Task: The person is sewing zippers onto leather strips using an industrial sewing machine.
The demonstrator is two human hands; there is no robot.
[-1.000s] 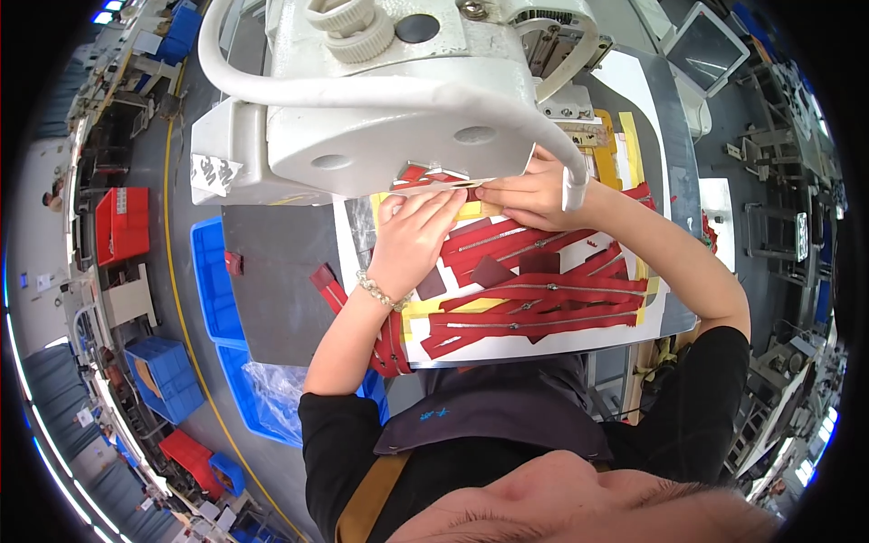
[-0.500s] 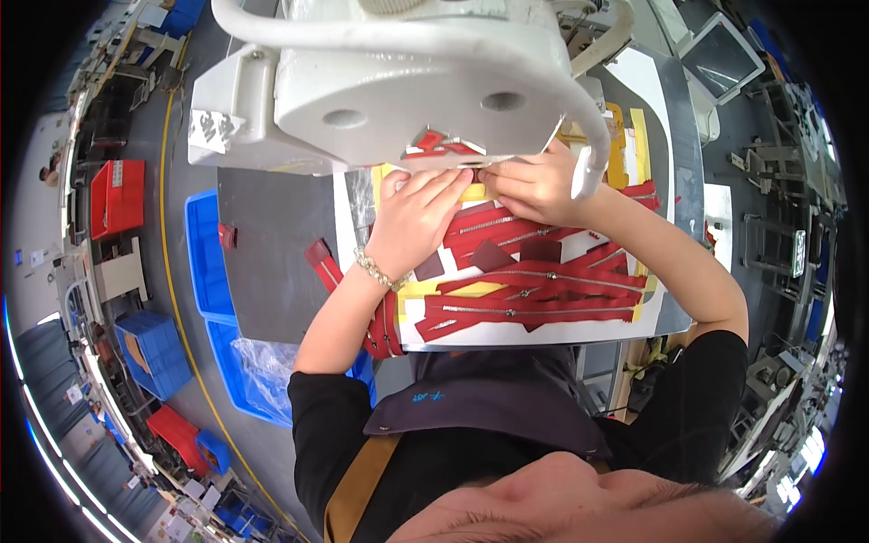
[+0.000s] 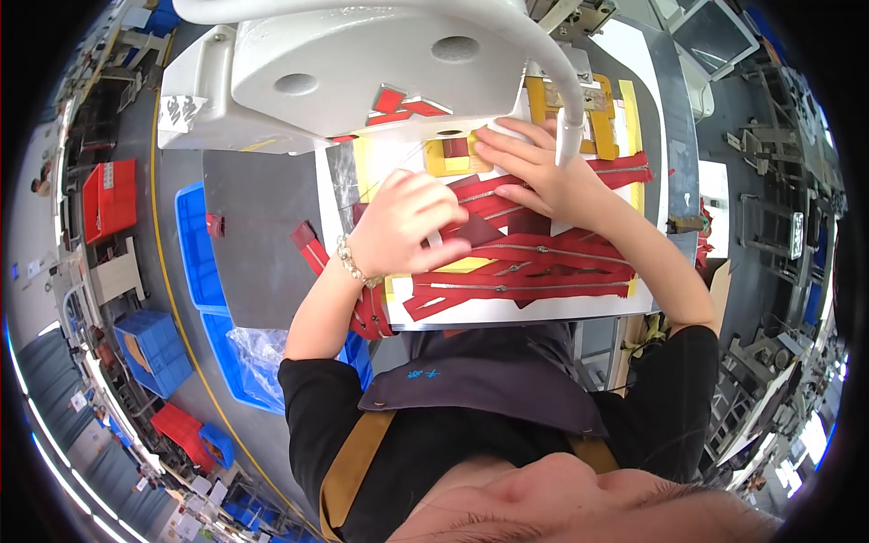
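Below a white machine head (image 3: 371, 50), my left hand (image 3: 407, 222), a beaded bracelet at its wrist, hovers over red zippers (image 3: 520, 281) and dark maroon patches (image 3: 480, 230), fingers bent but apart, with nothing visibly held. My right hand (image 3: 534, 176) has its fingers stretched out, their tips touching or just above a small yellow frame (image 3: 441, 159) that has a maroon piece inside, at the machine's front edge. Yellow strips and white sheeting lie under the zippers. A larger yellow fixture (image 3: 597, 127) stands behind my right hand.
More zippers (image 3: 312, 246) hang at the table's (image 3: 258, 262) front left. Blue bins (image 3: 195, 249), one with clear plastic, stand beside it. A red crate (image 3: 109, 199) is on the floor at left, a screen (image 3: 711, 32) at back right, and a distant person (image 3: 41, 185) at far left.
My left hand has pulled back from the machine edge toward me and its fingers have spread and bent. My right hand's fingers have straightened. More of the yellow frame shows.
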